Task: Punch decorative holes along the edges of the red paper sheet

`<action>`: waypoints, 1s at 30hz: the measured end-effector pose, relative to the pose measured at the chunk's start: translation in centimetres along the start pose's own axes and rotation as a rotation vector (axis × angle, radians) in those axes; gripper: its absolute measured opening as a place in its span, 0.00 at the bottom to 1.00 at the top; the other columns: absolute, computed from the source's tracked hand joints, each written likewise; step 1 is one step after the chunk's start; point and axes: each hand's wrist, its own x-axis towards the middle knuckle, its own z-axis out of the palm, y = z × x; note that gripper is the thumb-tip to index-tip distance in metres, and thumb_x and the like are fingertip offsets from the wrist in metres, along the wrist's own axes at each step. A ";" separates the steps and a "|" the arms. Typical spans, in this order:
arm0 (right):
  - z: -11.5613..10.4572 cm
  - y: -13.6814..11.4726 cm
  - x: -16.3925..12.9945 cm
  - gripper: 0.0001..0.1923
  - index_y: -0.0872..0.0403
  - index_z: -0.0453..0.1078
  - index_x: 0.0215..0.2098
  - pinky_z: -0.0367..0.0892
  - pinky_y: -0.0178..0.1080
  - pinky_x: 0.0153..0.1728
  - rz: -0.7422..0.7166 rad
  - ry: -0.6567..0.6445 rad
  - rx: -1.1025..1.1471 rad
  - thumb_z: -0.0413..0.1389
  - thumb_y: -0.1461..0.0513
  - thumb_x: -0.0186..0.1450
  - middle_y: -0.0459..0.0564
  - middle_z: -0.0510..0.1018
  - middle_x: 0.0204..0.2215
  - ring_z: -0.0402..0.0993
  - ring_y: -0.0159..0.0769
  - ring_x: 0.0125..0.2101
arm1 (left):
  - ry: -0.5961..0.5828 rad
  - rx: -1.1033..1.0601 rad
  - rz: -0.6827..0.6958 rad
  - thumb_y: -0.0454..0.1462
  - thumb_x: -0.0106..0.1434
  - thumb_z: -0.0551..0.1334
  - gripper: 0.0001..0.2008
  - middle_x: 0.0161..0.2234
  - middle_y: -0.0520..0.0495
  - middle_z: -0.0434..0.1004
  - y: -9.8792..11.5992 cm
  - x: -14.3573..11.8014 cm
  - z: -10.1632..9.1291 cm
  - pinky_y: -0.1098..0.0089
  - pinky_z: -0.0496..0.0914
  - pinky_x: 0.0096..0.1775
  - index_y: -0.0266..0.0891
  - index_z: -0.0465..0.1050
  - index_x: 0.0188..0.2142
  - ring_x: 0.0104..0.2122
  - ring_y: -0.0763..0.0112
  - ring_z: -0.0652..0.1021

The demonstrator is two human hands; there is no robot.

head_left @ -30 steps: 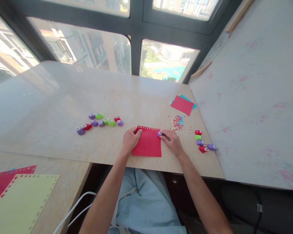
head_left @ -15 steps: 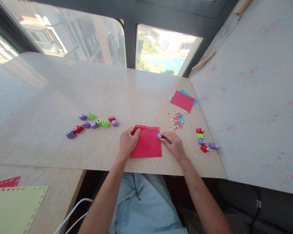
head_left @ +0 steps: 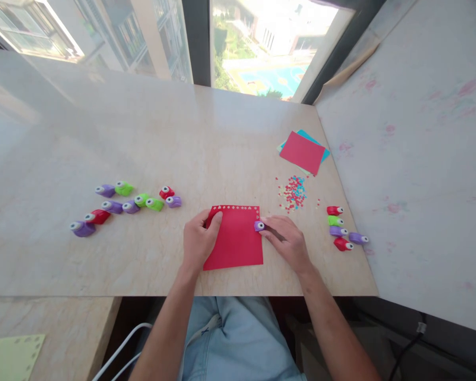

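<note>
I am watching both hands working at the near edge of the tabletop (head_left: 222,132), roughly mid-width. A red paper sheet (head_left: 236,241) is lying flat there, its far edge already showing a row of small punched holes. My left hand (head_left: 196,241) is resting palm-down on the sheet's left side, fingers loosely spread and pressing the paper down, gripping nothing. My right hand (head_left: 287,241) is sitting just off the sheet's right edge, fingers curled and pinching a small purple punch (head_left: 259,226) that is seated over the sheet's right edge close to its far right corner.

Toward the left of the tabletop a scatter of purple, green and red punches (head_left: 127,203) is lying in a loose line. Near the right edge another cluster of punches (head_left: 343,230) is sitting, well apart from the right hand. Between that cluster and the sheet, a little farther back, a small pile of paper bits (head_left: 293,191) is lying. Beyond it, a stack of coloured paper (head_left: 302,152), red on top.
</note>
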 end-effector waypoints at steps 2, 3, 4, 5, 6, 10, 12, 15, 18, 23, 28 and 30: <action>0.0 0.0 0.0 0.15 0.48 0.74 0.51 0.70 0.47 0.50 -0.001 -0.007 0.003 0.59 0.62 0.65 0.51 0.80 0.43 0.75 0.41 0.46 | 0.001 0.006 -0.018 0.45 0.63 0.58 0.14 0.26 0.52 0.74 0.1 0.0 -0.1 0.73 0.63 0.30 0.38 0.73 0.29 0.27 0.71 0.71; 0.0 -0.1 0.1 0.15 0.47 0.74 0.51 0.70 0.48 0.50 0.002 -0.010 0.004 0.59 0.62 0.65 0.51 0.80 0.43 0.75 0.41 0.46 | 0.003 0.008 -0.027 0.45 0.63 0.58 0.14 0.25 0.53 0.73 0.2 0.0 -0.1 0.73 0.63 0.29 0.38 0.73 0.29 0.26 0.72 0.71; -0.1 -0.1 0.1 0.15 0.47 0.74 0.50 0.71 0.48 0.50 0.005 -0.011 0.005 0.59 0.62 0.65 0.50 0.81 0.43 0.75 0.41 0.46 | 0.004 0.011 -0.035 0.45 0.63 0.58 0.14 0.24 0.53 0.72 0.2 0.0 -0.1 0.73 0.63 0.29 0.38 0.72 0.28 0.26 0.72 0.70; -0.1 -0.1 0.2 0.15 0.47 0.74 0.50 0.71 0.48 0.49 0.009 -0.012 0.005 0.59 0.62 0.65 0.50 0.81 0.43 0.75 0.41 0.45 | 0.005 0.013 -0.042 0.45 0.63 0.58 0.14 0.23 0.53 0.72 0.3 0.0 -0.1 0.73 0.63 0.29 0.38 0.72 0.28 0.25 0.72 0.70; -0.1 -0.2 0.2 0.14 0.46 0.75 0.50 0.71 0.49 0.49 0.012 -0.012 0.007 0.59 0.62 0.65 0.50 0.81 0.42 0.76 0.42 0.45 | 0.005 0.014 -0.048 0.45 0.63 0.58 0.14 0.23 0.53 0.71 0.3 0.0 -0.1 0.73 0.63 0.29 0.38 0.72 0.28 0.25 0.72 0.70; -0.1 -0.2 0.3 0.15 0.46 0.75 0.49 0.72 0.49 0.48 0.011 -0.012 0.025 0.60 0.63 0.64 0.50 0.81 0.41 0.76 0.42 0.44 | 0.003 0.027 -0.058 0.45 0.63 0.58 0.13 0.24 0.53 0.72 0.4 0.0 -0.2 0.73 0.64 0.29 0.39 0.73 0.29 0.25 0.72 0.70; -0.2 -0.1 0.2 0.15 0.45 0.75 0.49 0.72 0.49 0.48 0.008 -0.009 0.037 0.61 0.64 0.64 0.49 0.82 0.41 0.77 0.41 0.44 | 0.003 0.035 -0.062 0.45 0.63 0.58 0.13 0.24 0.53 0.73 0.4 0.0 -0.2 0.73 0.64 0.28 0.39 0.74 0.29 0.25 0.72 0.71; -0.2 -0.1 0.2 0.15 0.45 0.75 0.48 0.72 0.49 0.48 0.010 -0.015 0.047 0.61 0.64 0.63 0.49 0.82 0.41 0.77 0.41 0.44 | 0.005 0.032 -0.078 0.45 0.63 0.58 0.13 0.24 0.52 0.74 0.5 0.0 -0.2 0.73 0.65 0.27 0.39 0.75 0.30 0.25 0.71 0.71; -0.2 -0.1 0.2 0.16 0.44 0.75 0.48 0.72 0.49 0.48 0.012 -0.021 0.048 0.61 0.64 0.63 0.49 0.82 0.41 0.77 0.41 0.43 | 0.008 0.028 -0.087 0.45 0.63 0.58 0.13 0.25 0.52 0.74 0.6 0.0 -0.3 0.74 0.65 0.27 0.40 0.75 0.30 0.25 0.71 0.71; -0.3 -0.2 0.2 0.15 0.44 0.75 0.48 0.72 0.49 0.48 0.031 -0.030 0.039 0.61 0.64 0.63 0.49 0.81 0.42 0.77 0.41 0.44 | 0.000 0.045 -0.084 0.45 0.63 0.59 0.13 0.22 0.53 0.72 0.7 0.0 -0.3 0.74 0.65 0.27 0.40 0.74 0.29 0.24 0.72 0.71; -0.3 -0.2 0.2 0.14 0.44 0.75 0.48 0.72 0.49 0.48 0.048 -0.037 0.028 0.61 0.63 0.64 0.49 0.81 0.41 0.77 0.41 0.43 | -0.012 0.034 -0.102 0.45 0.63 0.59 0.13 0.23 0.52 0.74 0.5 -0.1 -0.3 0.73 0.65 0.26 0.39 0.74 0.29 0.25 0.71 0.72; -0.2 -0.2 0.2 0.15 0.44 0.75 0.48 0.72 0.49 0.48 0.050 -0.038 0.028 0.60 0.63 0.64 0.49 0.81 0.42 0.77 0.41 0.44 | -0.014 0.033 -0.104 0.45 0.63 0.59 0.13 0.24 0.52 0.75 0.5 -0.1 -0.3 0.73 0.65 0.26 0.39 0.74 0.29 0.25 0.71 0.72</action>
